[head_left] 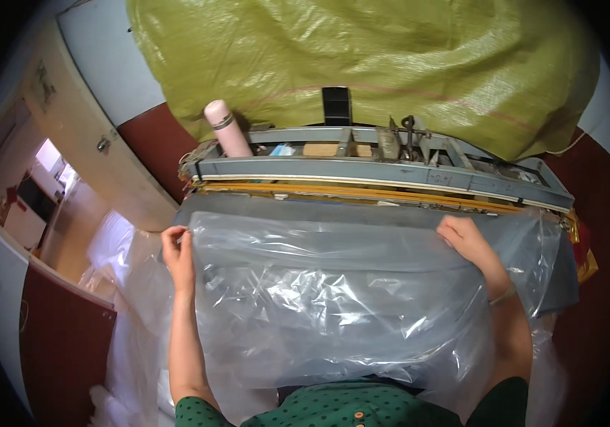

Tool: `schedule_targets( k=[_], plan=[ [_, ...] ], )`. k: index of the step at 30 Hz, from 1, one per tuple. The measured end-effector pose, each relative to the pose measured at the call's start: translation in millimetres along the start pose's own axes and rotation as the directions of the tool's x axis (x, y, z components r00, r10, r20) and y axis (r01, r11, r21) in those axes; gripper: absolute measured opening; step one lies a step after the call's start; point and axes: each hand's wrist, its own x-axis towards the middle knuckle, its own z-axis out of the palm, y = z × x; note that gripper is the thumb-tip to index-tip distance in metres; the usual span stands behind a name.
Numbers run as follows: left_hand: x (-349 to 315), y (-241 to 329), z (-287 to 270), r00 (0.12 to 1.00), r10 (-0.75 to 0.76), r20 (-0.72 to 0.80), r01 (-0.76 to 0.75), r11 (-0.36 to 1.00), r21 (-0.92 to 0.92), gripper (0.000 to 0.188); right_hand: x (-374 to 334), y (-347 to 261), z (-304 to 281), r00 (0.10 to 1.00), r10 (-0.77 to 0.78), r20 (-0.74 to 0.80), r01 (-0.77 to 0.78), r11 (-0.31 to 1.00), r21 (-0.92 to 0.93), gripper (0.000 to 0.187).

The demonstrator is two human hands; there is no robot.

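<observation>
A wide sheet of clear plastic film (333,299) lies across the grey work surface (262,206) and drapes toward my body, creased and shiny. My left hand (178,249) pinches the film's far left corner between thumb and fingers. Over on the right, my right hand (463,238) is closed at the film's far edge, its fingers curled in on the plastic. Between my hands the far edge stretches fairly straight, with a folded band along it. More film hangs past the right end of the surface.
Behind the surface runs a grey metal frame (283,168) with yellow-orange strips (362,193) along its front. A pink thermos (228,132), scissors (409,135) and small items stand in it. A yellow-green woven sheet (390,57) covers the back. An open door (98,135) is at left.
</observation>
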Motion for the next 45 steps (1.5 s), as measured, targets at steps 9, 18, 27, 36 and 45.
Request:
schedule_targets(
  k=[9,18,27,36,45],
  plan=[
    [-68.8,-4.8,4.8,0.618,-0.084,0.782,-0.507,0.717,0.479,0.062,-174.4,153.4,-125.6,0.813,0.130,-0.568,-0.312,0.920,-0.236,0.015],
    [-72.6,21.1,41.0,0.745,0.017,0.667,-0.423,0.785,0.452,0.052,-242.4,242.5,-163.5,0.705,0.183,-0.685,-0.328,0.940,-0.087,0.020],
    [-10.5,-28.9,65.2,0.885,-0.301,0.356,-0.052,0.696,0.716,0.016,-243.0,250.3,-167.3,0.636,0.209,-0.743,-0.312,0.950,0.001,0.021],
    [17.5,-103.0,96.2,0.979,-0.168,-0.116,0.189,0.960,0.205,0.010,-133.6,264.1,-151.0,0.397,0.101,-0.912,-0.214,0.977,0.016,0.015],
    [61.1,-141.7,131.4,0.968,-0.222,-0.117,0.235,0.966,0.106,0.017,-55.2,238.6,-134.1,0.297,0.087,-0.951,-0.225,0.974,0.019,0.018]
  ],
)
